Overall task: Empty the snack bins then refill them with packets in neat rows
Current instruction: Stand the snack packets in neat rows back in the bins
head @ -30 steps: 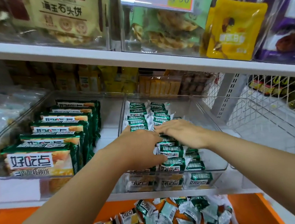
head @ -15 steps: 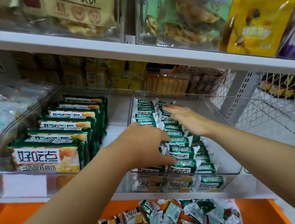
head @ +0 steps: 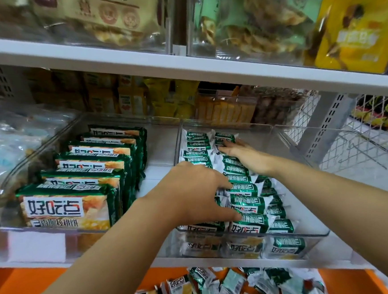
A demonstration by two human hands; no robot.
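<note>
Both hands were reached into the right-hand clear bin [head: 311, 236], which was set at the front edge of the white shelf [head: 157, 170]. The left hand [head: 192, 193] was laid palm down over the left row of small green-and-white packets [head: 246, 203] in the near half of the bin. Its fingers were spread and bent loosely downward, and the fingertips and thumb were pressed against packets of the middle row. No packet was seen to be enclosed by it. The right hand [head: 242, 153] was stretched flat toward the far end of the bin. Its fingers were held straight, their tips were touched to the rearmost packets of the middle row, and nothing was gripped.

The small packets were stood overlapping in rows that ran from the front wall of the bin to its back wall. A shorter third row was placed along the right side near the front corner. More of the same packets were seen lying flat under them through the front wall.

Just beside this bin, toward the left edge of the shelf, a second clear bin [head: 45, 242] was filled with one row of larger green packs [head: 72, 209] stood upright. A white wire basket [head: 362, 145] was placed at the right edge of the shelf. Below the shelf's front edge, a loose heap of packets [head: 222, 288] was scattered on an orange surface [head: 37, 289]. On the upper shelf [head: 135, 65], bagged snacks were stored, among them a yellow bag [head: 360, 29] at the right end.
</note>
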